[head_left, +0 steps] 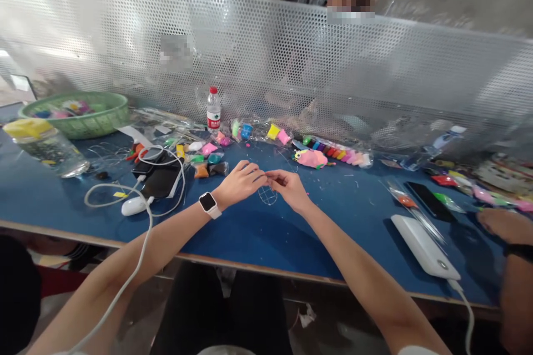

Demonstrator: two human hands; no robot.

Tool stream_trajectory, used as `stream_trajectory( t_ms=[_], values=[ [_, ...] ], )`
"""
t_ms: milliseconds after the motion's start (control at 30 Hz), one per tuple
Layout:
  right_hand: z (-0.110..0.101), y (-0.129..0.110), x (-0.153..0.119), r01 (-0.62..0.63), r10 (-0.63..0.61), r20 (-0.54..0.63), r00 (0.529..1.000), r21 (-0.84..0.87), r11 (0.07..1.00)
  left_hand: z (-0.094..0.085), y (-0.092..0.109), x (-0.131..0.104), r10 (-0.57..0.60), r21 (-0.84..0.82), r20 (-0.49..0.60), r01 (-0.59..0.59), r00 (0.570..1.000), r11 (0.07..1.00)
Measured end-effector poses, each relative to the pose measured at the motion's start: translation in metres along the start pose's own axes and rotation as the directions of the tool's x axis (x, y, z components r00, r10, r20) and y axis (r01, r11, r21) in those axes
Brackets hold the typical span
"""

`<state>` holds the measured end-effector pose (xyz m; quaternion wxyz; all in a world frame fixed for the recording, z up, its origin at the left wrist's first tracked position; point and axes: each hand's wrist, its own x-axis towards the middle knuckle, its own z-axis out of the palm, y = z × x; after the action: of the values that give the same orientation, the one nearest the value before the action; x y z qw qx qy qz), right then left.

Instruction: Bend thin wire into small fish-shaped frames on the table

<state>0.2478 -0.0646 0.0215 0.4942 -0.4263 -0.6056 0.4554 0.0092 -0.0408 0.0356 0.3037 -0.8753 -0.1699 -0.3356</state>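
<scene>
A small wire frame (267, 196), bent into a rounded, open mesh, hangs just over the blue table between my two hands. My left hand (242, 182) has its fingers closed at the wire's upper edge, with a watch on that wrist. From the other side my right hand (287, 186) pinches the wire, its thumb and fingertips almost touching those of the left. Exactly which strand each hand holds is too small to make out. Beyond the right hand lies a pink clay figure (311, 158) with a yellow-and-white end.
Clay packets (201, 171) lie left of my hands, and a strip of coloured clay (339, 153) lies behind. A red-capped bottle (214, 110) stands near the perforated metal screen (250, 50). Left are a green basket (100, 116) and cables; right, a white power bank (425, 247) and another person's hand (506, 226).
</scene>
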Motion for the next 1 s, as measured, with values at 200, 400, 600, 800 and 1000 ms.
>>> stream_trajectory(
  t_ms=[200,400,600,800,1000],
  values=[
    [0.0,0.001,0.002,0.027,-0.028,-0.052,0.998,-0.016,1.0,0.001,0.0,-0.001,-0.052,-0.06,0.153,0.062,0.987,0.996],
    [0.004,-0.006,-0.004,0.092,-0.096,-0.045,0.994,-0.075,0.993,0.008,0.001,-0.004,-0.119,-0.207,0.228,0.168,0.966,0.964],
    [0.008,-0.002,-0.007,0.181,-0.189,-0.041,0.981,-0.151,0.972,0.012,0.001,0.0,-0.292,-0.433,0.356,0.433,0.888,0.79],
    [0.009,-0.002,-0.012,0.215,-0.218,0.005,0.976,-0.187,0.959,0.018,-0.004,0.002,-0.353,-0.697,0.618,0.698,0.702,0.168],
    [0.017,-0.004,-0.009,0.096,-0.106,-0.113,0.988,-0.084,0.992,0.023,0.001,-0.005,-0.569,-0.659,0.309,0.603,0.762,0.45]
  ],
)
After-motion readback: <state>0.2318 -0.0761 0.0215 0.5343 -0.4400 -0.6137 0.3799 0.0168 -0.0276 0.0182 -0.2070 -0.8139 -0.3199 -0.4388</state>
